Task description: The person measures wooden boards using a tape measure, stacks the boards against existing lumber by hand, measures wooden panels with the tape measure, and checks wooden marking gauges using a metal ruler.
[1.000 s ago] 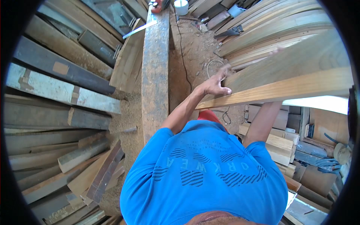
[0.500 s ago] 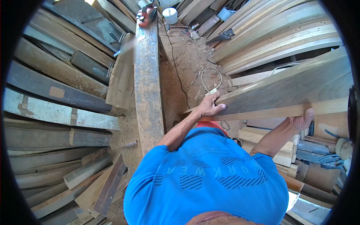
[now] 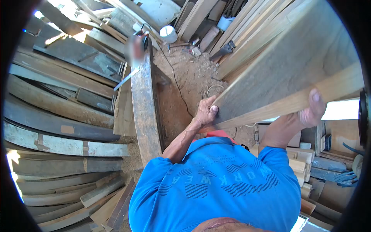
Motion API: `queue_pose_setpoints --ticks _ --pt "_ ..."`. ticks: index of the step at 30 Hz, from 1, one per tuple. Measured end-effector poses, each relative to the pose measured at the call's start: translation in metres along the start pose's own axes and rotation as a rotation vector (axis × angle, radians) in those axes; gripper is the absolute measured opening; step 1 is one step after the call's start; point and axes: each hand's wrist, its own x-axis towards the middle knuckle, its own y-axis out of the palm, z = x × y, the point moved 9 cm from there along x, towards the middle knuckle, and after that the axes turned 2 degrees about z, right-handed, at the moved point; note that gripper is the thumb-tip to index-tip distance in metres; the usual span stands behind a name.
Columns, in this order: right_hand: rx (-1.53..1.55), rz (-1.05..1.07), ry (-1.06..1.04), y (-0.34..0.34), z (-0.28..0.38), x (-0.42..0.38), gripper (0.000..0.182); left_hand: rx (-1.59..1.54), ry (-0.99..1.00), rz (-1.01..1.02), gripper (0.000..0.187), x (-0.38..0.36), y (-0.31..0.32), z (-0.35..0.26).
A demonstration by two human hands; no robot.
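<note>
A wide, thick wooden plank (image 3: 286,73) slants up from the middle of the view to the upper right, its pale narrow edge turned toward my body. My left hand (image 3: 206,111) is closed round the plank's near end, thumb on the face. Farther along, my right hand (image 3: 313,109) supports the same plank at its pale edge; the thumb shows and the other fingers are hidden behind the wood. The far end of the plank runs out to the dark rim of the view.
To my left runs a long worn timber bench (image 3: 143,104), with a blurred red power tool (image 3: 138,47) at its far end. A black cord (image 3: 176,77) crosses the dusty floor. Stacked boards (image 3: 62,120) line the left side. A white bucket (image 3: 168,34) stands at the back.
The plank has risen and tilted more steeply, coming closer to the camera. My right hand has moved up with it, and my left hand has shifted slightly left. The view has turned a little.
</note>
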Motion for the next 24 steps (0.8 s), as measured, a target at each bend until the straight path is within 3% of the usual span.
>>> queue_pose_setpoints --ticks 3,5,7,9,11,13,17,24 --pt "-0.063 0.017 -0.198 0.037 0.009 0.044 0.016 0.095 -0.078 0.09 0.075 0.058 -0.001 0.001" --pt "-0.206 0.04 -0.442 0.03 0.001 0.071 0.015 0.228 -0.031 0.021 0.078 0.094 -0.009 0.014" --pt "-0.264 0.107 -0.584 0.02 -0.004 0.09 0.028 0.28 0.024 -0.003 0.08 0.137 -0.013 -0.003" --pt "-0.142 0.17 -0.5 0.057 0.006 0.115 0.049 0.281 0.157 -0.048 0.09 0.181 -0.01 -0.041" --pt "-0.017 0.237 -0.406 0.099 0.011 0.138 0.072 0.295 0.173 0.003 0.094 0.216 -0.009 -0.031" --pt "0.133 0.287 -0.295 0.101 -0.008 0.149 0.077 0.333 0.227 -0.078 0.091 0.245 -0.01 -0.017" --pt "0.409 0.313 -0.116 0.078 -0.075 0.157 0.059 0.238 0.298 -0.042 0.09 0.296 0.005 0.013" --pt "0.878 -0.033 0.269 0.046 -0.221 0.132 0.054 0.224 0.319 0.061 0.094 0.382 0.031 0.104"
